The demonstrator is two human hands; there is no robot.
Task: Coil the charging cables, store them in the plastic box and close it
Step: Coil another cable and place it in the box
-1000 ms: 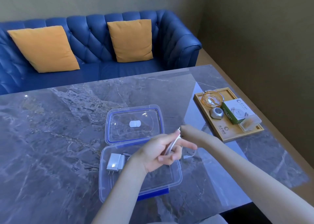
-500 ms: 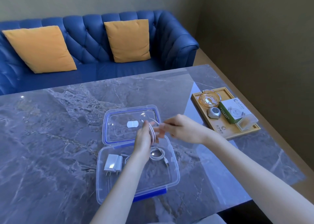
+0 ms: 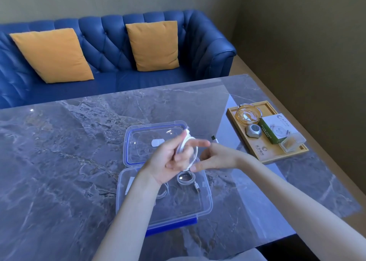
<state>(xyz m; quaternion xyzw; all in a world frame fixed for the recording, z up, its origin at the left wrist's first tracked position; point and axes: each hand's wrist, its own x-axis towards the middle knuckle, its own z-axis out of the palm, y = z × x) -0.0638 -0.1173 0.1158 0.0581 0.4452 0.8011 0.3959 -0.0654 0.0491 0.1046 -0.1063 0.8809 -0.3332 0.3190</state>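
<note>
My left hand [image 3: 170, 161] hovers above the open clear plastic box [image 3: 207, 205] and holds a white charging cable [image 3: 185, 142] wound in loops round its fingers. Just to its right, my right hand [image 3: 217, 157] pinches that cable's free end, and the plug tip [image 3: 214, 139] sticks up beyond the fingers. In the box lie a coiled grey-white cable [image 3: 186, 178], part of another cable [image 3: 164, 191] and a white charger [image 3: 128, 184], mostly hidden by my left forearm. The blue-rimmed lid [image 3: 138, 140] lies flat behind the box.
A wooden tray [image 3: 267, 152] at the table's right edge holds a glass ashtray [image 3: 248, 115], a green and white carton [image 3: 277, 131], a small metal object [image 3: 253, 131] and a clear little case [image 3: 293, 142]. A blue sofa [image 3: 111, 49] with orange cushions stands beyond the marble table [image 3: 59, 161].
My right hand has swung the cable's free end round my left fingers, adding to the coil. My left forearm now covers most of the white charger in the box.
</note>
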